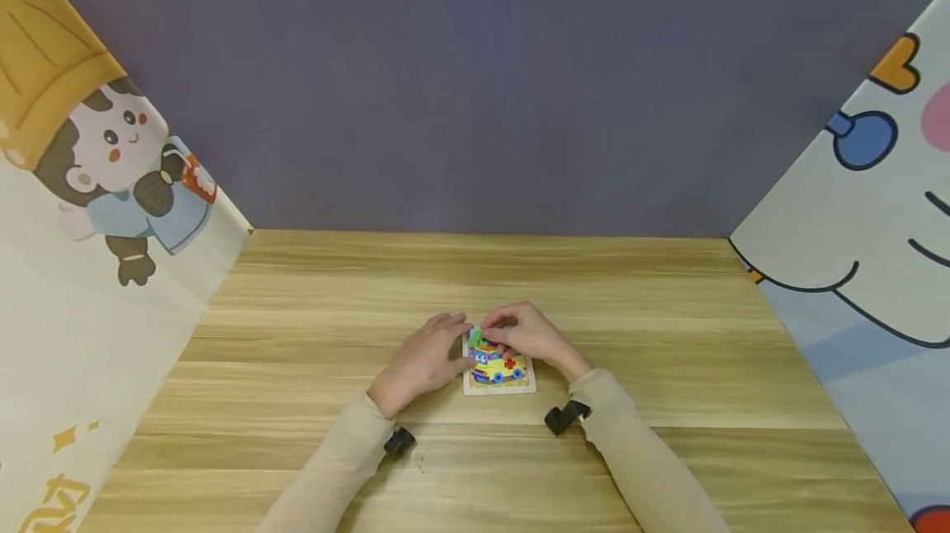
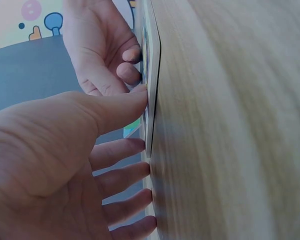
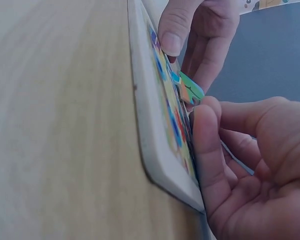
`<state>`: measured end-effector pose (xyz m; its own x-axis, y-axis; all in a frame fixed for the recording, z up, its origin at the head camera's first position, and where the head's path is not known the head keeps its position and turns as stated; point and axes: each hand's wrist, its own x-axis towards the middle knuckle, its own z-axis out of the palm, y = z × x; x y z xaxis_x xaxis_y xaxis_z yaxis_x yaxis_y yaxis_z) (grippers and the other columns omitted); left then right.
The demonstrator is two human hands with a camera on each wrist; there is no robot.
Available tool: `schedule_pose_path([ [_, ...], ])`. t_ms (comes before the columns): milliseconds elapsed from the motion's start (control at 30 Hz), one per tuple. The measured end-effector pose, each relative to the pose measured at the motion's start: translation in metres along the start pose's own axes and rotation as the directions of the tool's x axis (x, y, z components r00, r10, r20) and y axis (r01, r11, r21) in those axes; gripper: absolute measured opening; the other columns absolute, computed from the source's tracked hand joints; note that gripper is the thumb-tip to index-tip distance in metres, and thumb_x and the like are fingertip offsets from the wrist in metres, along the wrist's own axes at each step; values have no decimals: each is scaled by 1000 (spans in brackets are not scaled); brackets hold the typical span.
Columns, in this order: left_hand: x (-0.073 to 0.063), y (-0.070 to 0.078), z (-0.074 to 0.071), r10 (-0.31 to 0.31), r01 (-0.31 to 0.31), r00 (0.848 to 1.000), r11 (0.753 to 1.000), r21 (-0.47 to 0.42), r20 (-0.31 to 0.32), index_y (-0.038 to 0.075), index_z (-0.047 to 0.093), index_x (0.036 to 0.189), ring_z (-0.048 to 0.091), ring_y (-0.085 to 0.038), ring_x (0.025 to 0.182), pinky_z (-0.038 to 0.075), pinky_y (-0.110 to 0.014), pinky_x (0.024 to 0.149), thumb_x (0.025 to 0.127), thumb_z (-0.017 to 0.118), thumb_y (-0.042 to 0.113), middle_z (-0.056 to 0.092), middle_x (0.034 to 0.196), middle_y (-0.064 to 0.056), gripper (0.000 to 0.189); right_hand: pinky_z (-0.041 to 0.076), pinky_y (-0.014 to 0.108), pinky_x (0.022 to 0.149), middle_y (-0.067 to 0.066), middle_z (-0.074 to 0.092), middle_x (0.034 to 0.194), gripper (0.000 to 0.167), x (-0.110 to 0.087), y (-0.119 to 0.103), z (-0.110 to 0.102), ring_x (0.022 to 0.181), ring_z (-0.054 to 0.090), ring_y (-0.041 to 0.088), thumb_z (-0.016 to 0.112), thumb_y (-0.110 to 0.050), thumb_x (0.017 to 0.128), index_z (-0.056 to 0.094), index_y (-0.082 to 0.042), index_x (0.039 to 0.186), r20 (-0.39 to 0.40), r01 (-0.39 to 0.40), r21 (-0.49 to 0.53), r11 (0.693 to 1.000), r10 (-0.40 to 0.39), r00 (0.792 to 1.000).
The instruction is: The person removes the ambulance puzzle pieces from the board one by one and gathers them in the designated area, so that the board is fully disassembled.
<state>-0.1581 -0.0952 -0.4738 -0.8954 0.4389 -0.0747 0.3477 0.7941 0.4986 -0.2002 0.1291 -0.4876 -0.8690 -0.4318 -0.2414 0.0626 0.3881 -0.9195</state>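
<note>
The puzzle board [image 1: 500, 390] lies flat near the middle of the surface [image 1: 631, 310], a yellow car [image 1: 505, 371] pictured on it; the left hand [image 1: 426, 356] sits at its nine o'clock with fingers spread and nearly straight — thumb on the board, index fingertip at its edge, the other tips on the surface; the right hand [image 1: 531, 333], at one o'clock, has its fingers curled in, thumb and index pinching a green piece [image 3: 191, 90], which stands tilted at the board's eleven o'clock; a grey wall [image 1: 475, 87] rises at twelve.
</note>
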Motion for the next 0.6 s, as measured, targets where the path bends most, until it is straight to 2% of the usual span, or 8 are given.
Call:
schedule_pose_path([
  [333, -2, 1, -2, 9, -9, 1000, 1000, 22, 3, 6, 57, 152, 41, -41, 155, 33, -59, 129, 97, 78, 37, 48, 165, -17, 67, 64, 27, 63, 11, 75, 93, 25, 1, 4, -5, 69, 68, 13, 71, -20, 104, 76, -2, 122, 5, -9, 45, 999, 9, 1000],
  [600, -2, 1, -2, 12, -12, 1000, 1000, 5, 22, 5, 58, 151, 39, -43, 156, 32, -59, 130, 99, 76, 35, 46, 166, -18, 63, 62, 26, 63, 8, 75, 94, 28, -1, 11, -19, 70, 65, 14, 74, -25, 102, 77, -7, 123, -45, -19, 2, 1000, 19, 999],
])
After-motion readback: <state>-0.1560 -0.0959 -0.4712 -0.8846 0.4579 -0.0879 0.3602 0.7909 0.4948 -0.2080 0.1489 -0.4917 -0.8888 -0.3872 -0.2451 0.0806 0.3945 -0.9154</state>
